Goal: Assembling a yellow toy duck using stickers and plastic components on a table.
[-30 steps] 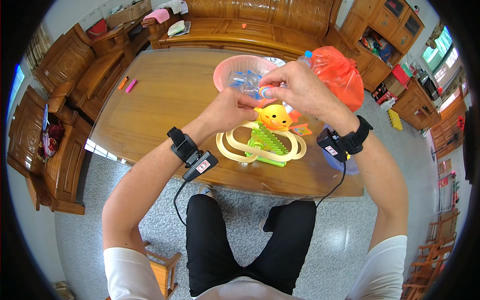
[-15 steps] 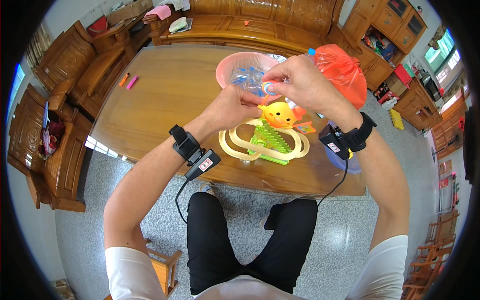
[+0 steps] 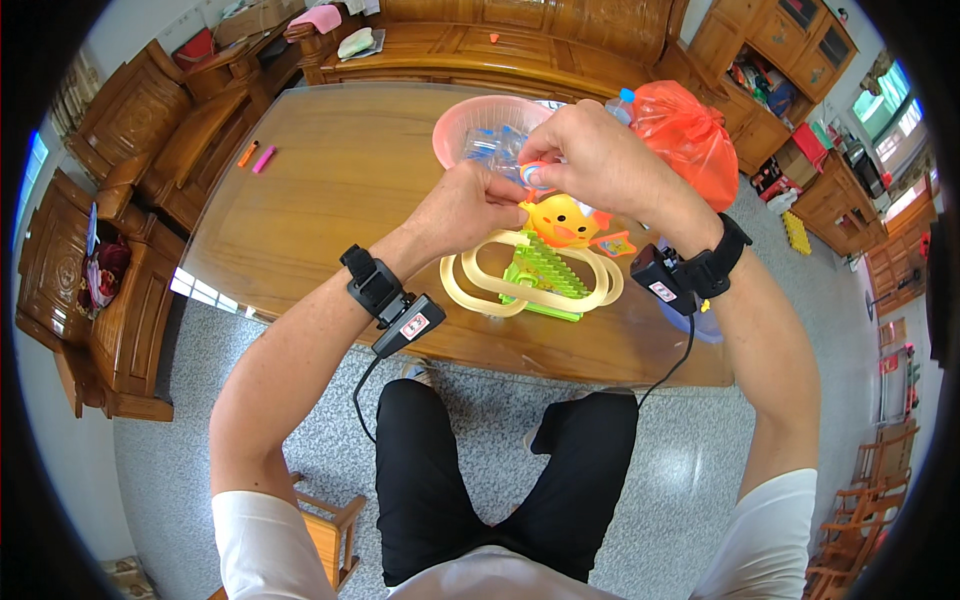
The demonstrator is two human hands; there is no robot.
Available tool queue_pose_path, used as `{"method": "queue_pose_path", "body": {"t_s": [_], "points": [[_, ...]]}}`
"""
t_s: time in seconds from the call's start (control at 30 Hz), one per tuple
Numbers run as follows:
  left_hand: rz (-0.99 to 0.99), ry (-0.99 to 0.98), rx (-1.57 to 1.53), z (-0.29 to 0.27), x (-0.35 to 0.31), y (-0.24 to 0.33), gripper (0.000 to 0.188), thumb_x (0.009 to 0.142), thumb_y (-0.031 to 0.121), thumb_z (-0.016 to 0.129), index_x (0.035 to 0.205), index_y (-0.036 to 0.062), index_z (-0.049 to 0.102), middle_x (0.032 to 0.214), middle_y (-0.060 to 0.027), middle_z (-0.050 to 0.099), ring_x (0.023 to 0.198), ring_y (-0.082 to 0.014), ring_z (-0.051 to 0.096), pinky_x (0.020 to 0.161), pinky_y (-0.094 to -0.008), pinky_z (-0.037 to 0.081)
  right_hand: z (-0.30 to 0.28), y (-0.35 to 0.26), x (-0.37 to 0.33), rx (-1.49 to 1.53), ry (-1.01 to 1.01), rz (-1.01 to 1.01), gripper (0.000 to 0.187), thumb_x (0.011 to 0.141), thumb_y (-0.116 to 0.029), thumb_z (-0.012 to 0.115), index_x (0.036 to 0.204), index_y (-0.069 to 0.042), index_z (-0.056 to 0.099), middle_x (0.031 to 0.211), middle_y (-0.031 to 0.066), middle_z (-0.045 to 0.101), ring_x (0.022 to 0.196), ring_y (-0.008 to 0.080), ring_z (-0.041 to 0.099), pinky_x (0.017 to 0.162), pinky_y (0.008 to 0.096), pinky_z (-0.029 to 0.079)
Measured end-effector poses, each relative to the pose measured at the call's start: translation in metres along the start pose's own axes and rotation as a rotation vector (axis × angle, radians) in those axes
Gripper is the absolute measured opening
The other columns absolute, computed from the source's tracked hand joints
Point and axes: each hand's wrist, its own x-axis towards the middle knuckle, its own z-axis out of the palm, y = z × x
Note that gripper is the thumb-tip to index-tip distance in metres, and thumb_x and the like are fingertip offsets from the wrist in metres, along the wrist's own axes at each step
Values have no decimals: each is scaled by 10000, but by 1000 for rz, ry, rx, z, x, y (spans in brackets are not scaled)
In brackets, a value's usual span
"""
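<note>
Thumb and fingers of my right hand (image 3: 588, 160) pinch a small round orange disc (image 3: 535, 175) with a white and blue face. Just below and left of it, my left hand (image 3: 475, 208) is closed at the edge of a yellow duck-faced toy part (image 3: 562, 222); its fingertips hide what they pinch. The duck part sits at the far end of a toy track (image 3: 470, 290) with cream loops and a green stair piece (image 3: 548, 270) in the middle. A small orange flag (image 3: 614, 244) sticks out right of the duck.
Behind my hands stands a pink basin (image 3: 450, 125) with crumpled clear-and-blue plastic (image 3: 490, 148). A red plastic bag (image 3: 685, 140) and a blue-capped bottle (image 3: 626, 98) are at the back right. A bluish basin (image 3: 700, 325) sits under my right wrist. Two markers (image 3: 263, 160) lie far left.
My right hand has shifted slightly left and down toward the duck with the disc. My left hand stays at the duck's edge. The view has moved a little.
</note>
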Motion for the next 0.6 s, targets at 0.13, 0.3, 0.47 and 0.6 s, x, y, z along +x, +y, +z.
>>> {"method": "queue_pose_path", "body": {"t_s": [0.13, 0.3, 0.47, 0.6], "points": [[25, -18, -29, -3, -3, -1, 258, 918, -14, 744, 1171, -62, 760, 1056, -110, 795, 954, -128, 729, 886, -278, 591, -8, -6, -3, 21, -47, 5, 222, 745, -119, 756, 926, 3, 795, 805, 214, 731, 751, 373, 716, 710, 456, 566], [5, -49, -97, -1, -9, 1, 343, 936, 11, 738, 1266, -74, 705, 1135, -105, 772, 1013, -135, 719, 930, -283, 583, -31, 0, -29, 147, 203, 66, 400, 867, -288, 793, 1108, 30, 768, 851, 201, 759, 771, 281, 759, 703, 376, 570], [40, 80, -46, -9, -38, -1, 453, 977, 37, 700, 1407, -71, 611, 1291, -161, 710, 1173, -174, 677, 1025, -305, 545, -39, -12, -120, 428, 503, 326, 257, 1016, -224, 687, 989, 18, 771, 742, 31, 697, 650, 79, 600, 581, 255, 449], [37, 447, -125, -11, -83, -38, 507, 983, 67, 704, 1448, -78, 564, 1306, -173, 697, 1202, -199, 661, 1050, -327, 522, 2, -6, -231, 703, 642, 722, 238, 1019, -213, 705, 992, 12, 778, 792, -7, 701, 681, 51, 588, 600, 231, 437]]}}
